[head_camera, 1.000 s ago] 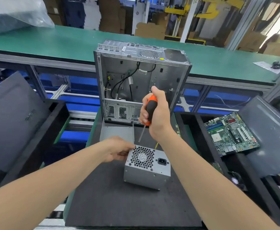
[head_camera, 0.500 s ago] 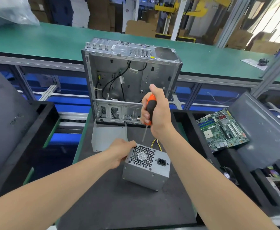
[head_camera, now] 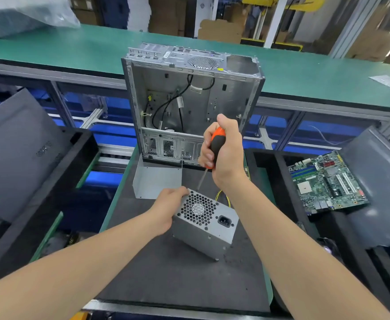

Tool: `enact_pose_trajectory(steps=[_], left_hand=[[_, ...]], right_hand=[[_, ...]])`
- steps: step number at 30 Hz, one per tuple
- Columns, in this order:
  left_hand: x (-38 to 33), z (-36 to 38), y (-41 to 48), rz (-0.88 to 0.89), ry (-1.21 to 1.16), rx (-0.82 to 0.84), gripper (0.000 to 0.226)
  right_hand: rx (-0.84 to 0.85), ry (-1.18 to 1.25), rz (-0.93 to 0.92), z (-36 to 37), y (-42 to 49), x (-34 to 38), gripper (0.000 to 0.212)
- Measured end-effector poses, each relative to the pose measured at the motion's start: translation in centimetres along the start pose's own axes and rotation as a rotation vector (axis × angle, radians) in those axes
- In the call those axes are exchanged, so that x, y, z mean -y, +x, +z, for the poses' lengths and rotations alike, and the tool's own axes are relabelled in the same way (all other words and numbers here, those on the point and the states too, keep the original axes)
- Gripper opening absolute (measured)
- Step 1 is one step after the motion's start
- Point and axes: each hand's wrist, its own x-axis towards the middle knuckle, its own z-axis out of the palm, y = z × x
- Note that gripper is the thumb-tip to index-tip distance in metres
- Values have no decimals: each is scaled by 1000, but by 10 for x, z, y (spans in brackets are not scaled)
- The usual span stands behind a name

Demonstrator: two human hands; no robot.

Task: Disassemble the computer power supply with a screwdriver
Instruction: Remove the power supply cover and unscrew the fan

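Off to the left a dark grey flat panel (head_camera: 16, 153) leans in a black bin. On the black-matted counter (head_camera: 178, 285) the left hand (head_camera: 166, 210) grips the upper left corner of the grey metal box of the power supply (head_camera: 203, 229), fingers curled over its edge. The box sits tilted on the mat with its honeycomb fan grille facing up. Behind it stands the open silver computer case (head_camera: 189, 100) (a few black cables hang inside). The right hand (head_camera: 225, 155) is wrapped in a fist round the orange-and-black handle of the screwdriver (head_camera: 215, 150), its shaft slanting down to the box's top left corner; I cannot tell whether the tip sits in a screw. Further right, a green motherboard (head_camera: 328, 181) lies in another black bin.
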Motion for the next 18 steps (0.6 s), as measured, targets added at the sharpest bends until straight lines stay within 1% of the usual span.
enact_pose_trajectory(steps=[3,8,18], left_hand=[[-1,1,0,8,25,6,24],[-1,-1,4,2,-7,41,20],[2,0,8,2,-11,17,33]], right_hand=[[6,2,-25,5,2,-3,50],[6,-4,-35,10,5,-9,49],[-38,-13,-15,5,8,-20,48]])
